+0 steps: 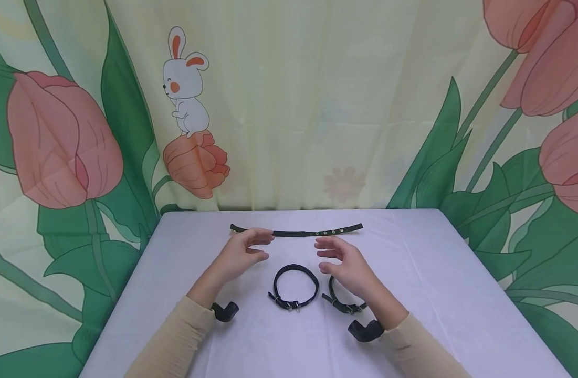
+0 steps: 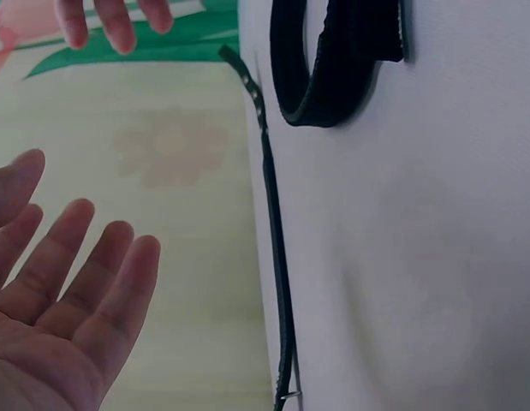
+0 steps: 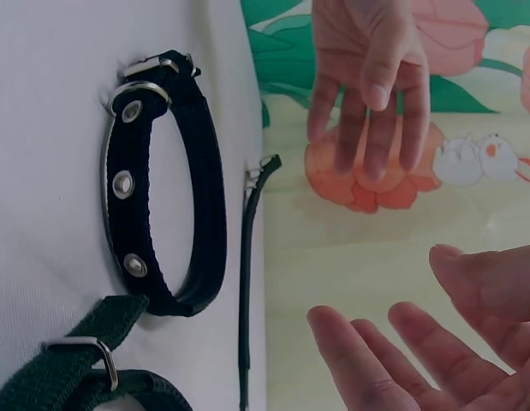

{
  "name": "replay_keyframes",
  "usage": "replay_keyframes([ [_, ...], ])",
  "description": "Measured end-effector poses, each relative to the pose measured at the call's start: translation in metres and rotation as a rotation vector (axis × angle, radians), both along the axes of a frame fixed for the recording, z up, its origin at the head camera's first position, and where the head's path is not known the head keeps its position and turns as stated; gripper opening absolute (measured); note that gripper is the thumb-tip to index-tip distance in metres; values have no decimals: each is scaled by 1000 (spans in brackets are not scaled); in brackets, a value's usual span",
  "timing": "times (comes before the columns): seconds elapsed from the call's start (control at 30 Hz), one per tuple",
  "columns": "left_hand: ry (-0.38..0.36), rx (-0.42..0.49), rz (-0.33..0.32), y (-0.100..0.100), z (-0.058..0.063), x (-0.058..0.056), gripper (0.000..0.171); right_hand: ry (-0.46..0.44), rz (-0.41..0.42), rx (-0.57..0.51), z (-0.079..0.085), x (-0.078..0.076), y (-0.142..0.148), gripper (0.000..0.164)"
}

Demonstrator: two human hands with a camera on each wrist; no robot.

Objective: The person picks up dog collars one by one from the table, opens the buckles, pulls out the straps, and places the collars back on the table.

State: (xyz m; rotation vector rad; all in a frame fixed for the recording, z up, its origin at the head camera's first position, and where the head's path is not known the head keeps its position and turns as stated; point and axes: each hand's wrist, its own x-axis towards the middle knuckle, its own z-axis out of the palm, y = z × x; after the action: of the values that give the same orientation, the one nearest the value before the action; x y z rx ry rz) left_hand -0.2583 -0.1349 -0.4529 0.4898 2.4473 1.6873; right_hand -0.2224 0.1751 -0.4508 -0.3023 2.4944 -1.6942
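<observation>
A dark collar (image 1: 289,233) with metal eyelets lies stretched out near the back of the table. My left hand (image 1: 241,254) hovers by its left part, fingers loosely bent, nothing held. Facing it is my right hand (image 1: 347,262), fingers apart and also without anything in them. Between and in front of the hands a black collar (image 1: 293,267) is buckled into a ring; the right wrist view shows eyelets on its band (image 3: 211,188). A second buckled collar (image 1: 340,306), dark green in the right wrist view, lies below my right hand, which partly hides it.
The table (image 1: 270,352) has a white cloth, and its back edge meets a curtain (image 1: 289,131) printed with tulips and a rabbit. Black wrist camera mounts (image 1: 226,312) stick out inward from both forearms.
</observation>
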Motion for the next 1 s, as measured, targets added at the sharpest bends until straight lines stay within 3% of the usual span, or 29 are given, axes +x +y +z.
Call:
replay_keyframes([
  [0.27,2,-44,-110,3,-9,4,51,0,31,70,-1,7,-7,47],
  [0.67,-46,-133,-181,8,-15,9,43,-42,140,68,-7,10,-11,44],
  [1.0,-44,-156,-247,8,-25,10,43,-58,159,123,-16,12,-11,40],
])
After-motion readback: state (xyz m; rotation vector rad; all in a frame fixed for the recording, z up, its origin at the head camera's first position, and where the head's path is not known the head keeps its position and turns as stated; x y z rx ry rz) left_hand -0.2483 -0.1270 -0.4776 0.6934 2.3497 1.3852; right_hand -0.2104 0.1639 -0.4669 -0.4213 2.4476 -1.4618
